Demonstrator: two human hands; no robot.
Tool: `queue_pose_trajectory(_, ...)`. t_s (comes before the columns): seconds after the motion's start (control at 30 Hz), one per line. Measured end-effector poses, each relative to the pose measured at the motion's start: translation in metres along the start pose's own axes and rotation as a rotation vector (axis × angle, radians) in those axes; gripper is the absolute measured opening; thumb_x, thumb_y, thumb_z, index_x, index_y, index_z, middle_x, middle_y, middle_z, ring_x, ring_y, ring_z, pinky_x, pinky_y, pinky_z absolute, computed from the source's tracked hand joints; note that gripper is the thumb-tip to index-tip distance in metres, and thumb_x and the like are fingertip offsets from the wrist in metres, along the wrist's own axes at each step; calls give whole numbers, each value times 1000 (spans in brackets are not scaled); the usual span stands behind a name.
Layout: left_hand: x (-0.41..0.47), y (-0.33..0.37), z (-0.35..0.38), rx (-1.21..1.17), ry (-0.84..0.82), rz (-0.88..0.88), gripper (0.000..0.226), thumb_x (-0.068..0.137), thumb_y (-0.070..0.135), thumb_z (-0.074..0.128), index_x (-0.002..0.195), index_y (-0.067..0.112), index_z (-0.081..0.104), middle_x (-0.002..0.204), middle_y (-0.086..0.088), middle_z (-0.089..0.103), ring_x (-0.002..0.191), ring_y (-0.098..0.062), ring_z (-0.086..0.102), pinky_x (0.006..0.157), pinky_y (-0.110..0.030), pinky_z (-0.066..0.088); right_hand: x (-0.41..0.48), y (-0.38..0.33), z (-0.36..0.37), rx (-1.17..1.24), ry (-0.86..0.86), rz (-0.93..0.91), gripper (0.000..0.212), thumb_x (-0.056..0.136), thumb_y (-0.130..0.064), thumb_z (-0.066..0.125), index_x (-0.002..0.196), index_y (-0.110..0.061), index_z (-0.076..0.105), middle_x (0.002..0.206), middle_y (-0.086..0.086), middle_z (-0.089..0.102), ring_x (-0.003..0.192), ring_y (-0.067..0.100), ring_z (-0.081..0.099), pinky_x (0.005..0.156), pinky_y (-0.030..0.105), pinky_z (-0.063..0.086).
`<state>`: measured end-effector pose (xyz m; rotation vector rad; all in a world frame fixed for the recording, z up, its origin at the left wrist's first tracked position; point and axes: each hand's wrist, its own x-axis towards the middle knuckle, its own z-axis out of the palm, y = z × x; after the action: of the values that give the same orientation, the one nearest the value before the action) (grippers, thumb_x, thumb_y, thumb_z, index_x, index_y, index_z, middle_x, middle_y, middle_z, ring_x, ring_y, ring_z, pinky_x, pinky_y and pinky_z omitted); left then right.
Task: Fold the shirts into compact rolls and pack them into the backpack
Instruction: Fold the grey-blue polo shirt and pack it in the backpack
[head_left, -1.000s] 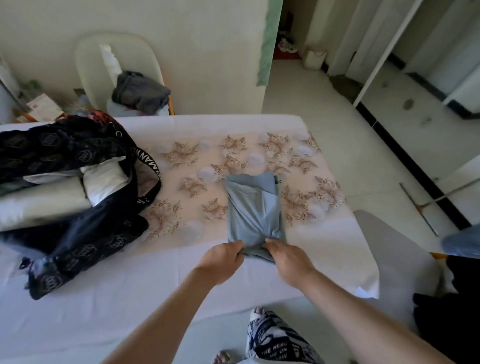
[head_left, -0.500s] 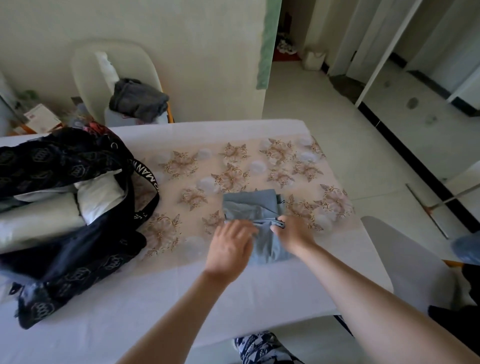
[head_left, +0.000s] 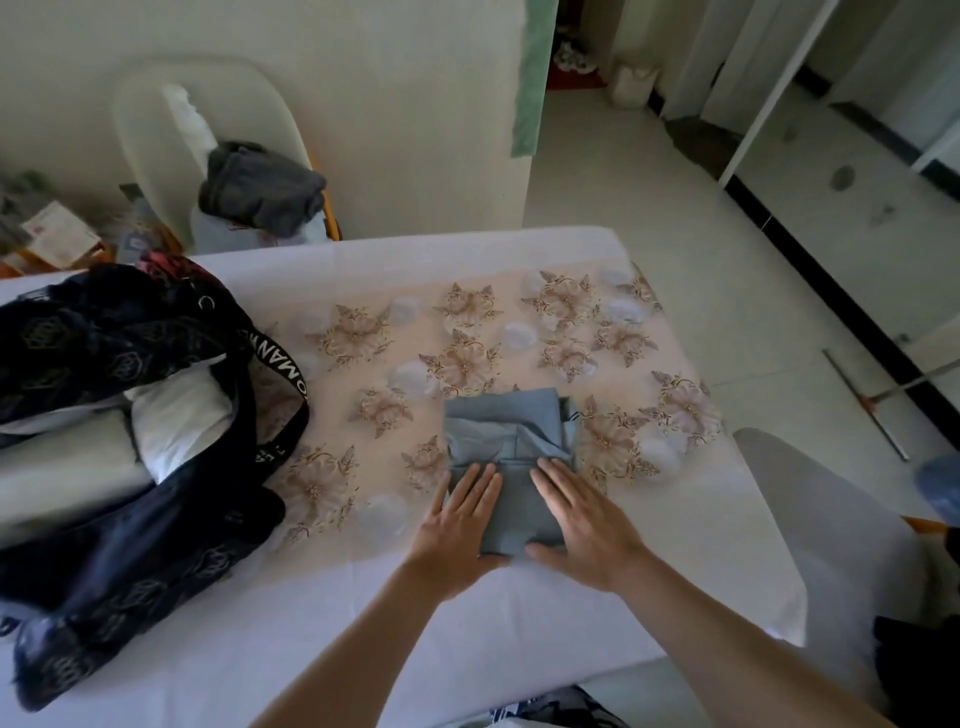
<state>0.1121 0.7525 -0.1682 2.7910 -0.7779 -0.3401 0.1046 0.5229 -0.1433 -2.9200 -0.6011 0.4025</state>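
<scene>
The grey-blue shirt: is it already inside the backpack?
No, the grey-blue shirt lies folded on the table under the flat left hand and right hand, apart from the backpack at the left.

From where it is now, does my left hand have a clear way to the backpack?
Probably yes. The left hand lies flat on the blue shirt, and only tablecloth lies between it and the open backpack.
</scene>
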Motion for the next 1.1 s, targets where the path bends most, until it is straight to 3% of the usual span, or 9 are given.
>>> queue_pose_trajectory(0.13, 3, -2, -19, -149, -83, -13, 92, 88, 47, 59, 157, 21, 4, 157, 13, -13, 145, -4, -16, 122, -28, -8, 4, 8, -15, -27, -141, -22, 98, 86, -56, 52, 160, -18, -1, 166, -5, -8, 153, 11, -5, 125, 31, 7)
queue_pose_trajectory(0.27, 9, -3, -43, -319, -118, -92, 75, 80, 18, 55, 151, 27, 36, 159, 9, 27, 148, -9, 19, 122, -25, 12, 14, 3, -40, 203, -159, 141, 77, 80, -39, 57, 153, -23, 36, 159, -3, 35, 143, 17, 36, 113, 32, 37)
queue_pose_trajectory(0.33, 14, -5, -61, -458, -130, -227, 52, 74, 23, 51, 123, 33, 64, 118, 4, 68, 114, -17, 59, 94, -27, 50, 21, 6, -54, 355, -145, 253, 55, 74, -41, 56, 127, -28, 63, 123, 1, 68, 114, 24, 62, 91, 33, 52)
queue_pose_trajectory(0.47, 34, -12, -93, -665, -24, -396, 12, 77, 26, 52, 71, 16, 55, 60, 6, 51, 57, -14, 47, 48, -24, 34, 34, 22, -73, 681, -3, 437, 28, 66, -37, 60, 89, -24, 69, 80, -4, 69, 82, 19, 67, 64, 29, 48)
queue_pose_trajectory(0.6, 55, -20, -96, -573, 256, -502, 29, 94, 25, 55, 123, 22, 59, 112, -1, 66, 98, -18, 60, 74, -22, 50, 53, 29, -78, 652, 152, 498, 31, 88, -33, 65, 119, -31, 64, 108, -10, 69, 101, 14, 63, 84, 26, 47)
queue_pose_trajectory(0.7, 71, -6, -84, -234, 436, -204, 38, 94, 21, 48, 130, 17, 56, 133, -3, 57, 126, -24, 49, 103, -43, 46, 71, 31, -69, 613, 214, 454, 32, 96, -28, 62, 127, -23, 61, 122, -4, 65, 111, 18, 61, 86, 22, 41)
queue_pose_trajectory(0.8, 82, 5, -62, -25, 190, -30, 51, 97, 40, 35, 144, 25, 47, 152, -4, 43, 143, -26, 34, 117, -48, 29, 84, 32, -58, 458, 317, 444, 28, 96, -27, 62, 123, -18, 64, 121, 3, 63, 106, 26, 63, 84, 33, 48)
queue_pose_trajectory(0.93, 84, -6, -36, -56, -5, -225, 66, 95, 60, 7, 153, 36, -14, 163, 1, -14, 151, -20, -13, 123, -43, -6, 94, 35, -39, 71, 487, 243, 28, 93, -24, 64, 121, -17, 65, 133, 9, 56, 115, 31, 57, 91, 45, 48)
queue_pose_trajectory(1.1, 87, -13, -34, -147, -19, -227, 70, 92, 63, 0, 152, 33, -17, 162, 2, -19, 148, -14, -22, 122, -39, -10, 98, 32, -24, 43, 190, 52, 60, 100, -50, 34, 154, -24, 32, 156, 9, 38, 143, 30, 35, 117, 43, 27)
